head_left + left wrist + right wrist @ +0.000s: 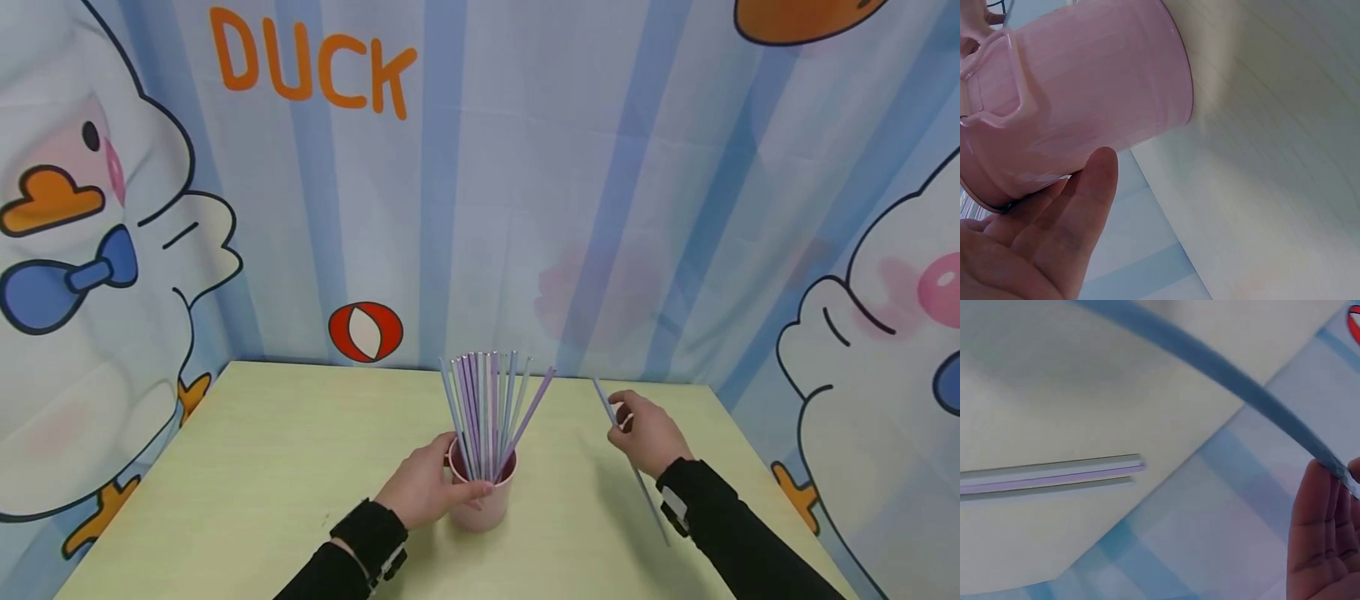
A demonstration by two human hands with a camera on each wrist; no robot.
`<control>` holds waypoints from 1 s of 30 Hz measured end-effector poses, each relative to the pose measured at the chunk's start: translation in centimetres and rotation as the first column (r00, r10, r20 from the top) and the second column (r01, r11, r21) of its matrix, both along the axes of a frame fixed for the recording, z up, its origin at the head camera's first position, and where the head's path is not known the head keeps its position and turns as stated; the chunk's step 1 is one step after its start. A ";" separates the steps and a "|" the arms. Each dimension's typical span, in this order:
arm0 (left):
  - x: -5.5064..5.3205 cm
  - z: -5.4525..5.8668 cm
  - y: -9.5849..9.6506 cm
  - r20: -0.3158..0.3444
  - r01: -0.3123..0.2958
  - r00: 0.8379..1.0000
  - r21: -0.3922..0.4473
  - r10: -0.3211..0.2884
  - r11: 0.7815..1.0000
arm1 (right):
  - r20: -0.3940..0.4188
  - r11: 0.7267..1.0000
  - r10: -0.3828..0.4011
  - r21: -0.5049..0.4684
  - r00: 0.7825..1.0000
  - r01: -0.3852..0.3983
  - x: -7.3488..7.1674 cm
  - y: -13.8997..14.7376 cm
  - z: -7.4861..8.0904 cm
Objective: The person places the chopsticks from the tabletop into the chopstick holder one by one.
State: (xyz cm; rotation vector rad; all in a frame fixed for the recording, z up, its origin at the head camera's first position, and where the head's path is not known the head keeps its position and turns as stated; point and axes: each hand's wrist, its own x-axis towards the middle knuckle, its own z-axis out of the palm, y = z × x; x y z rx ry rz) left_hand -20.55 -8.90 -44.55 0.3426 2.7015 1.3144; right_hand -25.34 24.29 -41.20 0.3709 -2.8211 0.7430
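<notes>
A pink mug stands upright on the table, holding a bunch of straws in purple, pale blue and clear. My left hand grips the mug near its rim, thumb across the front and fingers at the far side. In the left wrist view the mug's handle and smooth side show, with the fingers against it. To the right of the mug, my right hand pinches one blue straw above the table. That straw slants across the right wrist view, its end between thumb and fingers.
In the right wrist view, a few loose straws, purple and pale, lie side by side on the table. Behind the pale yellow table hangs a striped blue-and-white cloth printed with cartoon ducks.
</notes>
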 end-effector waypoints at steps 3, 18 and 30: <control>0.0 0.0 0.0 0.010 -0.001 1.000 -0.001 0.001 1.000 | -0.008 0.997 0.004 -0.080 1.000 -0.005 0.2 -1.0 1.1; 0.0 0.0 0.0 0.013 -0.008 1.000 -0.004 0.008 1.000 | -0.120 0.897 0.003 -0.438 0.993 -0.056 1.2 -5.8 6.8; -0.1 -0.2 0.0 -0.009 -0.009 1.000 -0.021 0.008 1.000 | -0.155 0.741 0.044 -0.657 0.987 -0.137 1.2 -8.6 8.2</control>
